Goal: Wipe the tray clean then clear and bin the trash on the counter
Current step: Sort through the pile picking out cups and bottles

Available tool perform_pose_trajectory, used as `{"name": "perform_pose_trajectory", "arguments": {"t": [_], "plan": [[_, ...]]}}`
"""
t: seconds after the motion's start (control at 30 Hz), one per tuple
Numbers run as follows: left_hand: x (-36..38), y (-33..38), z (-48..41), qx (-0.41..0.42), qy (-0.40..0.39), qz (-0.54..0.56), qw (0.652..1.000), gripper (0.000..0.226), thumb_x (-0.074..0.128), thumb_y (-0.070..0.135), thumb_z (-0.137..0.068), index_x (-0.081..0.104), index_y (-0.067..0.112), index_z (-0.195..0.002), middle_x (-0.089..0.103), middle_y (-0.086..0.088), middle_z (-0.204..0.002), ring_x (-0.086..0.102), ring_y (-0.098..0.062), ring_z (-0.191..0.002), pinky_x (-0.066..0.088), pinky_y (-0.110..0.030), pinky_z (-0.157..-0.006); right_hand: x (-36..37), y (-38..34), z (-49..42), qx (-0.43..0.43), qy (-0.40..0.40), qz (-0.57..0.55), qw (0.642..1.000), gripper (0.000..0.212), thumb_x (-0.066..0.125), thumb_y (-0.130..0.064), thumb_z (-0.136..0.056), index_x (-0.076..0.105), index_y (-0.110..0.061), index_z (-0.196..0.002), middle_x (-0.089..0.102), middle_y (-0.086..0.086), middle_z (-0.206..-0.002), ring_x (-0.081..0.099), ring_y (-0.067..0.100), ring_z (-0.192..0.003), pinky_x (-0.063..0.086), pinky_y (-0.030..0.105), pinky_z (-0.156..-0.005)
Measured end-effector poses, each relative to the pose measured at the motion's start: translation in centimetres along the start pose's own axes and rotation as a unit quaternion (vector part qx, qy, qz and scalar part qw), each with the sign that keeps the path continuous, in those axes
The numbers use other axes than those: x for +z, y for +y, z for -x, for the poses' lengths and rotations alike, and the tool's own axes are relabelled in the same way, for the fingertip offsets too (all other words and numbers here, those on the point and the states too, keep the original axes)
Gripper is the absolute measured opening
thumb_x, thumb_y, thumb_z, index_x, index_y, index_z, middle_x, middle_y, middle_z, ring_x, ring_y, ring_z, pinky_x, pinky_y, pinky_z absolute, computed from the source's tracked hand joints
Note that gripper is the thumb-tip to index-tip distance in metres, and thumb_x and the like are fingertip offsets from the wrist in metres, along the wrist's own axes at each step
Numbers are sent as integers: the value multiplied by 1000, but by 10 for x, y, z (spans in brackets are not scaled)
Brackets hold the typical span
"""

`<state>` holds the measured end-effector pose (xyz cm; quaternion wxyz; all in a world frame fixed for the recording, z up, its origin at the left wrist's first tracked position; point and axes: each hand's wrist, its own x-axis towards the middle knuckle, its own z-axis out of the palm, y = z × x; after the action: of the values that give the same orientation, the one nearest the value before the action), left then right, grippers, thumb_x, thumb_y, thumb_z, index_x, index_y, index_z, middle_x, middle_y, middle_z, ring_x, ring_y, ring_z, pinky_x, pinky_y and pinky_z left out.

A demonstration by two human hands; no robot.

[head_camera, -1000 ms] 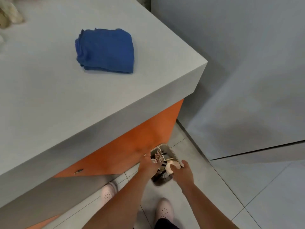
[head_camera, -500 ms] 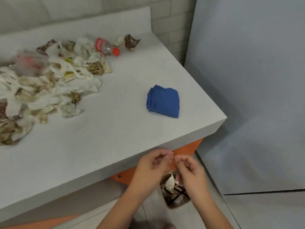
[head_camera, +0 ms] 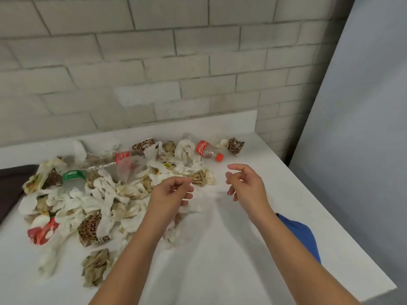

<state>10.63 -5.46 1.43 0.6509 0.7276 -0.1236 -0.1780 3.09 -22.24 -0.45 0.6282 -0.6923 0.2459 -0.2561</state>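
The left hand [head_camera: 170, 194] is hovering over the trash [head_camera: 105, 194] on the tabletop [head_camera: 220, 267], the right hand [head_camera: 247, 187] beside it, both loosely curled, holding nothing.

I see both hands over the white counter [head_camera: 220, 267], fingers loosely curled and holding nothing: the left hand [head_camera: 170, 194] above the right edge of the trash heap [head_camera: 105, 194], the right hand [head_camera: 246, 186] just right of the heap. A red-capped bottle [head_camera: 208, 150] lies at the heap's far right end. A blue cloth [head_camera: 305, 237] sits well right of the heap, partly behind my right forearm.
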Motion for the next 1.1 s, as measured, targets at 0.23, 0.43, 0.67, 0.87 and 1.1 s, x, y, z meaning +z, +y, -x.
{"name": "perform_pose_trajectory", "arguments": {"t": [0.23, 0.43, 0.67, 0.87, 1.1], "plan": [[-40, 2, -107, 9, 13, -74, 997, 13, 57, 10, -91, 67, 18, -88, 70, -5, -86, 64, -19, -76, 51, -28, -66, 17, 26, -163, -31, 95, 302, 948, 45, 59, -22, -84, 50, -20, -128, 51, 11, -117, 60, 31, -96, 46, 33, -79], [12, 24, -186, 121, -40, -236, 963, 19, 61, 22, -87, 62, 26, -105, 63, 6, -95, 60, -9, -78, 45, -19, -61, 10, 68, -227, -2, -42, 515, 856, 56, 51, -39, -90, 33, -34, -143, 33, 11, -142, 52, 32, -118, 45, 36, -95], [129, 7, -280, 209, -202, -547, 785, 54, 57, 20, -86, 40, 21, -137, 39, -10, -128, 46, -30, -115, 42, -37, -92, -7, 92, -207, -54, -8, 536, 842, 20, 49, -16, -91, 62, -18, -106, 63, 3, -109, 60, 27, -93, 41, 28, -73], [177, -28, -301, 175, -246, -675, 674, 47, 48, 26, -92, 38, 18, -138, 39, -16, -132, 46, -38, -119, 42, -48, -98, -33, 83, -154, -30, 69, 441, 894, 19, 59, -11, -80, 63, -23, -94, 64, -2, -92, 59, 20, -80, 43, 24, -68], [179, 7, -251, 249, -169, -586, 753, 45, 37, 0, -92, 39, 11, -136, 57, -21, -120, 56, -38, -108, 44, -40, -84, -65, 22, -47, 25, 187, 69, 980, 24, 77, -15, -76, 53, -13, -75, 63, -19, -67, 56, -5, -58, 40, 6, -55]]}}
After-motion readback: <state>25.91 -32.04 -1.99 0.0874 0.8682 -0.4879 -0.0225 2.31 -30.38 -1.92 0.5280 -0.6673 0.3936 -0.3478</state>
